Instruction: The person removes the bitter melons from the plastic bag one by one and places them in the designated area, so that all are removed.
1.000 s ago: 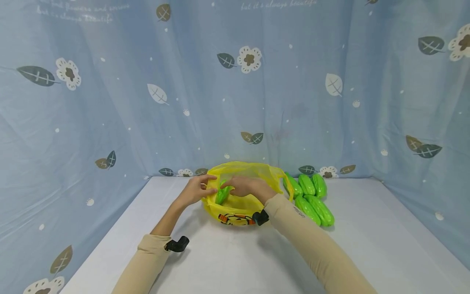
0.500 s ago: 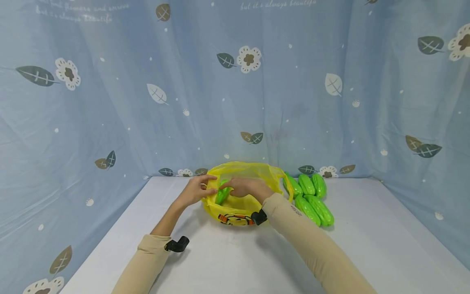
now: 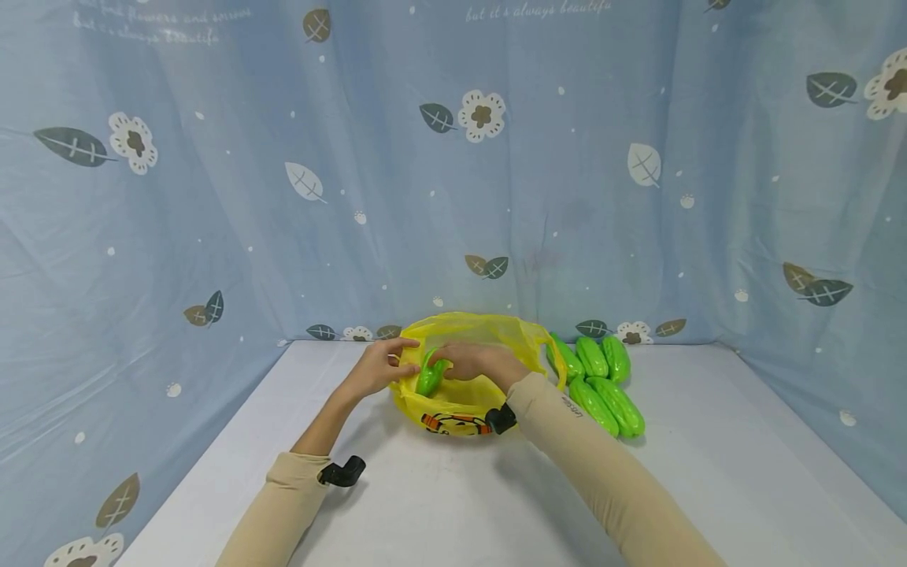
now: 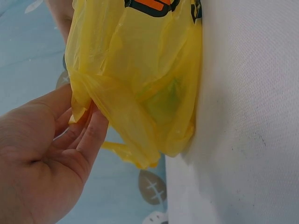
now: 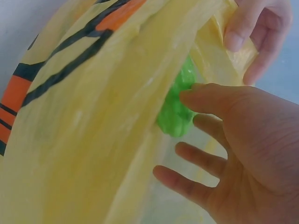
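Note:
A yellow plastic bag [image 3: 425, 403] with an orange and black print stands on the white table, its mouth held wide. My left hand [image 3: 375, 368] pinches the left rim; in the left wrist view the fingers [image 4: 93, 135] lie behind the yellow film. Inside the mouth, my right hand [image 3: 476, 361] pinches a glossy, bumpy green bitter melon [image 3: 429, 378] near its upper end. The right wrist view shows the thumb on the melon [image 5: 176, 109] and other fingers spread apart from it. A green shape [image 4: 163, 100] shows through the bag's wall.
Several more green bitter melons [image 3: 615, 402] lie in two rows right of the bag, close to the right forearm. A blue patterned curtain [image 3: 482, 197] rises behind the table [image 3: 439, 504] and along both sides.
Both arms stay almost where they were. Inside the bag, the right fingers and the bitter melon shift slightly, with the forefinger now more curled over its upper end.

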`<state>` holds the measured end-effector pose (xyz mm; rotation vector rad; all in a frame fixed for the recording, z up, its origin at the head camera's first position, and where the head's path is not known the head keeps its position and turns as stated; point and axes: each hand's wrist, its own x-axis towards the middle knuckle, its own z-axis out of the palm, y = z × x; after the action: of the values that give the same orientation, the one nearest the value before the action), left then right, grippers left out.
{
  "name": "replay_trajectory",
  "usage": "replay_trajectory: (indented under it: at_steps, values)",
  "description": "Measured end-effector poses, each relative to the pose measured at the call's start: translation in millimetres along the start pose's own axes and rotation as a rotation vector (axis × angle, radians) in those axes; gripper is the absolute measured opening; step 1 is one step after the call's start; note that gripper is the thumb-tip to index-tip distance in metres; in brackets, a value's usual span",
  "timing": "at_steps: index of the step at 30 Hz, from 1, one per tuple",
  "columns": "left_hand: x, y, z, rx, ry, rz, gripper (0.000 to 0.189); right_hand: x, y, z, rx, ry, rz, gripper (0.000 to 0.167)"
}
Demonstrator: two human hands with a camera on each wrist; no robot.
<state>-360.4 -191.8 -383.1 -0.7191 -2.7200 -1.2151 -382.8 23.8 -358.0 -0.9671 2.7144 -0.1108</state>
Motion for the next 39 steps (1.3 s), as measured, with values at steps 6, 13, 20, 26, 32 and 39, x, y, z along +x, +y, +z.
replay_trajectory:
  at_steps: [6, 13, 20, 26, 32, 39]
  values:
    - [-0.3, 0.1, -0.1, 0.009, 0.002, 0.002, 0.048, 1.7, -1, -1, -0.014, -0.007, 0.0, 0.036]
    - [-0.1, 1.1, -0.2, 0.002, 0.004, -0.007, 0.048, 2.7, -5, -3, -0.059, -0.043, 0.008, 0.044]
    - [-0.8, 1.5, -0.6, -0.008, 0.002, -0.004, 0.048, -2.0, -9, -5, -0.113, -0.062, 0.049, 0.047]
    - [-1.6, 1.7, -0.7, -0.01, -0.002, -0.004, 0.049, -6.6, -8, -7, -0.135, -0.04, 0.05, 0.045]
    - [-1.1, 0.7, -0.7, 0.005, 0.006, 0.002, 0.049, -7.4, -7, -12, -0.147, -0.009, 0.02, 0.039]
    - [-1.5, 1.3, -0.3, -0.009, 0.001, -0.002, 0.049, -6.5, -7, -12, -0.163, -0.038, 0.035, 0.049]
